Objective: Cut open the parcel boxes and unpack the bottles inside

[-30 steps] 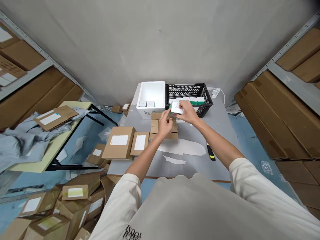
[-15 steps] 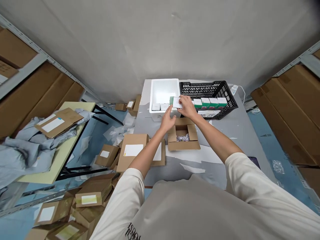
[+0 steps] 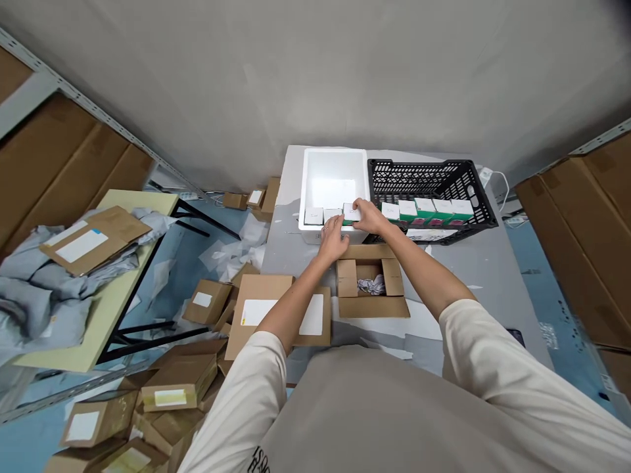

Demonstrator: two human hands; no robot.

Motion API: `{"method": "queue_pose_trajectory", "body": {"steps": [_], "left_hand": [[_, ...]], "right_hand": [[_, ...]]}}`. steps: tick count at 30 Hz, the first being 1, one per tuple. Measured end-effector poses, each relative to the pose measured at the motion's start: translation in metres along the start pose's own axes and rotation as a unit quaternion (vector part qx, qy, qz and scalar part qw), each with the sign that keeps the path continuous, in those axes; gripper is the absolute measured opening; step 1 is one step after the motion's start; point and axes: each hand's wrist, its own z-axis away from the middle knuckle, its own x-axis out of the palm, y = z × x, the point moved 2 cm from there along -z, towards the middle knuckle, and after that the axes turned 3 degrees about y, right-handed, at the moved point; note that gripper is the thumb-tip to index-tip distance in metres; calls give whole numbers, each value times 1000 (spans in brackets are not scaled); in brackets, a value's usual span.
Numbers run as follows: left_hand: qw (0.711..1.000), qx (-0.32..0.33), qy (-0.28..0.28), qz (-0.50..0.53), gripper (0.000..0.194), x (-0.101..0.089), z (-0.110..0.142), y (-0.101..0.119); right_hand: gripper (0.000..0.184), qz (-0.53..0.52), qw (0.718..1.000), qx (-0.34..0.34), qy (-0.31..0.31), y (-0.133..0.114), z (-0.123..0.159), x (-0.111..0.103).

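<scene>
A small white-topped box with green sides [image 3: 351, 211] is in the front right corner of the white bin [image 3: 335, 156]. My right hand [image 3: 371, 218] reaches over the bin's edge, and its fingers are closed on this box. My left hand [image 3: 333, 240] lies over the bin's front rim, fingers stretched out, their tips at the middle box [image 3: 331, 213] of the row. Farther left in that row is another white-topped box [image 3: 313, 215]. Below my hands stands an open cardboard carton [image 3: 373, 308] with crumpled paper [image 3: 372, 285] inside.
A black plastic crate [image 3: 486, 197] to the right holds several green and white boxes [image 3: 425, 207]. Closed cartons [image 3: 261, 289] stand left of the open one. Grey mailing bags [image 3: 54, 282] cover a side table [image 3: 106, 328]. Labelled cartons [image 3: 180, 381] are heaped on the floor.
The right hand has lowered the small box into the row at the bin's front. My left hand has moved over the front rim. The camera view has shifted slightly.
</scene>
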Motion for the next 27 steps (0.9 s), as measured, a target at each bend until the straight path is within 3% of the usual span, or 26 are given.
{"method": "queue_pose_trajectory", "body": {"steps": [8, 14, 22, 27], "left_hand": [[999, 1, -25, -47, 63, 15, -7, -10], [999, 1, -19, -29, 53, 14, -3, -7], [999, 4, 2, -45, 44, -4, 37, 6], [999, 8, 14, -41, 44, -13, 77, 16]], "right_hand": [[41, 58, 993, -53, -87, 13, -8, 18], [29, 116, 991, -71, -19, 4, -1, 12], [39, 132, 988, -66, -45, -15, 48, -2], [36, 99, 993, -70, -13, -24, 94, -18]]}}
